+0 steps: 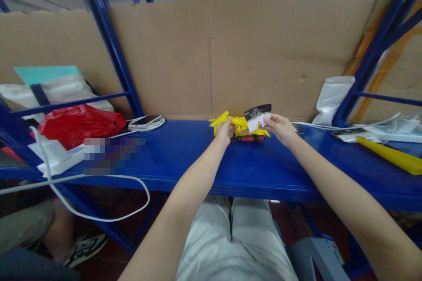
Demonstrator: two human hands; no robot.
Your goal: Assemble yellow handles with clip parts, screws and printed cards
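Left fingers [232,129] closed on yellow item [239,121] | right fingers [271,121] pinching black-and-white header card [258,118] | red-and-black cylindrical object [252,138] lying on blue surface [174,147]

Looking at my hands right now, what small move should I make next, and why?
Perhaps draw the right hand, with its black-and-white card, slightly rightward: in this view the card overlaps the yellow item in the left hand, so that might uncover more.
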